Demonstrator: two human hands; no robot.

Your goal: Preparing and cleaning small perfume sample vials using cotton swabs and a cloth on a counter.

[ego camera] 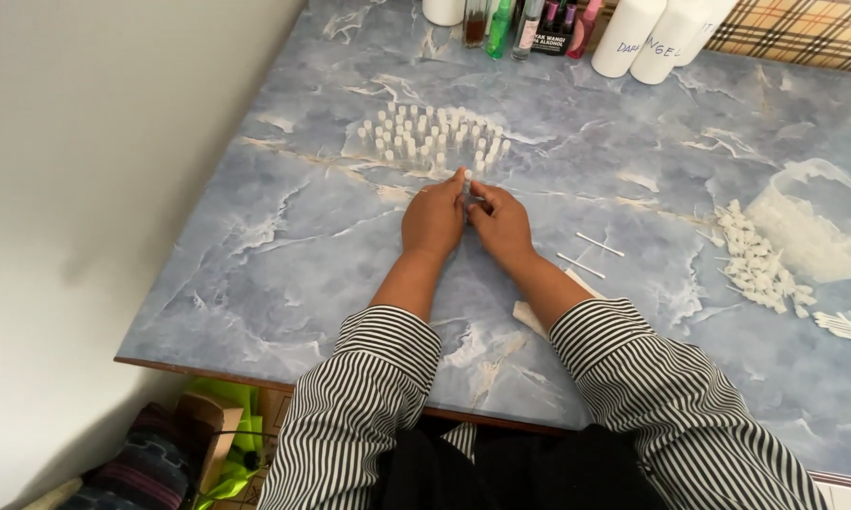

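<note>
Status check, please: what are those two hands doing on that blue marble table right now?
Left hand and right hand together, pinching one small capped vial. Cluster of capped vials standing just beyond. Loose white caps off right; nothing in the way.

The cluster of upright vials [432, 139] stands on the table [284, 246], just beyond both hands. Loose caps [756, 260] lie well to the right; bottles [525, 26] line the far edge.

At the far edge of the tabletop [284, 246] stand 2 white cylinder bottles [652, 36], tilted in view and touching, each with blue handwriting on its side. Left of them is a row of slim bottles: a dark one with a black label [550, 40] printed in white, a green one [499, 28], a pink one [584, 28]. A clear plastic bag [813, 227] lies at the right.
</note>
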